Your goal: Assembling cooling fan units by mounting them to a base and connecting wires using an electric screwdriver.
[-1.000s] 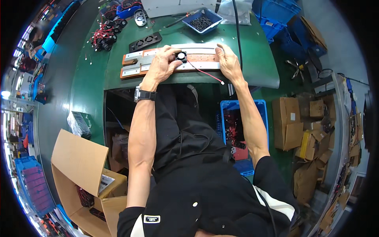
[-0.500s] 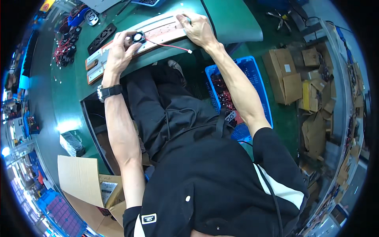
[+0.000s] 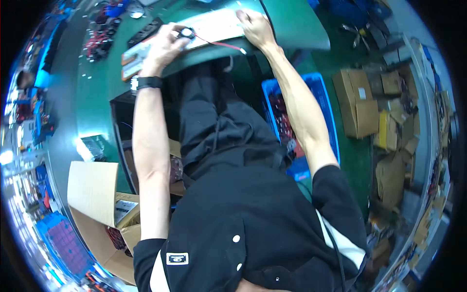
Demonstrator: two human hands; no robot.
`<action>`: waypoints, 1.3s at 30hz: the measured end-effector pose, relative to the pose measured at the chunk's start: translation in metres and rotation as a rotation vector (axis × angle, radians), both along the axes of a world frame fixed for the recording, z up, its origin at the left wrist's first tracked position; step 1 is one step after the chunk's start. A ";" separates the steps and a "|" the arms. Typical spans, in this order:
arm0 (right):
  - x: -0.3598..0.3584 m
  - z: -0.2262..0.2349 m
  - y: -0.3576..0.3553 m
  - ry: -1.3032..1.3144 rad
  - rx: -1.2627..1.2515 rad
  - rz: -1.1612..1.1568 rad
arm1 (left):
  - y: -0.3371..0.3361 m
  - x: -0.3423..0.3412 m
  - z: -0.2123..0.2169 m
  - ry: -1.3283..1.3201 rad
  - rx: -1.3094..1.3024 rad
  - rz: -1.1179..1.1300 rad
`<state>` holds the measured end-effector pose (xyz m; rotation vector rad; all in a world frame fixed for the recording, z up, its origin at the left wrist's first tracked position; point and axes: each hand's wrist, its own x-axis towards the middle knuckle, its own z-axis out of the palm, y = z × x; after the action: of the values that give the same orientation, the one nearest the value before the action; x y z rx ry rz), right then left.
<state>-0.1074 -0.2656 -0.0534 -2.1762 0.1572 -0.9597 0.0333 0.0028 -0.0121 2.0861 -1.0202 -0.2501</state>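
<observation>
My left hand (image 3: 165,47) grips a small black cooling fan (image 3: 187,32) with a pale hub between thumb and fingers, over the long fixture board (image 3: 214,27). A thin red and black cable (image 3: 219,44) trails right from the fan and ends in a small white plug (image 3: 242,50). At the board's right end, my right hand (image 3: 257,30) is closed with its fingers curled; what it holds, if anything, is hidden. The board is pale on top, with wooden edges showing at its left end. Its upper surface is washed out by glare.
Behind the board lies a black frame with round openings (image 3: 146,32). Bundled fans with red wires (image 3: 99,45) lie on the green bench (image 3: 104,73). A blue crate (image 3: 325,104) with wired parts stands below my right forearm. Cardboard boxes (image 3: 357,104) stand right; an open carton (image 3: 92,187) stands left.
The whole view has shifted, so bench and hands sit higher and further right in the picture, slightly blurred. Both hands keep about the same places at the board, the fan still in the left.
</observation>
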 end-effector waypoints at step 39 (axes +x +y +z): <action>-0.021 0.149 0.082 -0.068 -0.235 0.513 | 0.018 -0.021 0.071 -0.335 -0.428 0.129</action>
<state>-0.1284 -0.1837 0.0952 -2.2239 -0.5474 -0.7780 0.0124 0.0211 0.0591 1.8189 -1.0189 0.3663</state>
